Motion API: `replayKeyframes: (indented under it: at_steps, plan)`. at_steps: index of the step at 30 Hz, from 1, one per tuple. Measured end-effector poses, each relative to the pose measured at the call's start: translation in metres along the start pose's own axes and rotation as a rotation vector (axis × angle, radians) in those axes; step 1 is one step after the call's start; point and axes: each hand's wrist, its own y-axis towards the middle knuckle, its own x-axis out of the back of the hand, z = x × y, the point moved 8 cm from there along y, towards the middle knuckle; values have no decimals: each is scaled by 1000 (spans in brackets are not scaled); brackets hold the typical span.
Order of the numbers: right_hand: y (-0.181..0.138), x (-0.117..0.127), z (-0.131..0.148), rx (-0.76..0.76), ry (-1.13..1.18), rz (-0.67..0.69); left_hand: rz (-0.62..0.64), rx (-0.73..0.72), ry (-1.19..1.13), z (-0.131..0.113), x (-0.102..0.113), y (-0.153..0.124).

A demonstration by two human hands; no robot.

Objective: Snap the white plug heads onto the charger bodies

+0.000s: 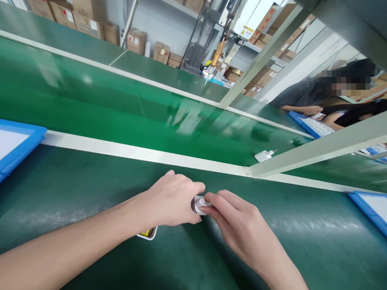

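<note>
My left hand [172, 199] wraps around a white plug charger [198, 204], most of whose body lies hidden in the palm. At its exposed plug end, my right hand [234, 215] pinches with thumb and forefinger, where a small metal pin shows. The two hands meet above the dark green worktop [121, 177]. Under my left wrist, an open white charger casing [150, 235] rests on the worktop, partly covered by the arm; something yellow shows inside it.
Beyond the pale rail runs a green conveyor belt [121, 112], with another white charger [264, 156] on it beside a slanting metal post [317, 147]. Blue-edged trays [24, 151] sit left and right. People work at the far right; a machine [196, 56] and cardboard boxes stand behind.
</note>
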Motion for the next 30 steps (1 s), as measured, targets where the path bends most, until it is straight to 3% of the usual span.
replayKeyframes:
  at_steps: [30]
  plan:
    - [0, 3, 0, 8, 25, 33, 21, 2, -17, -2, 1, 2]
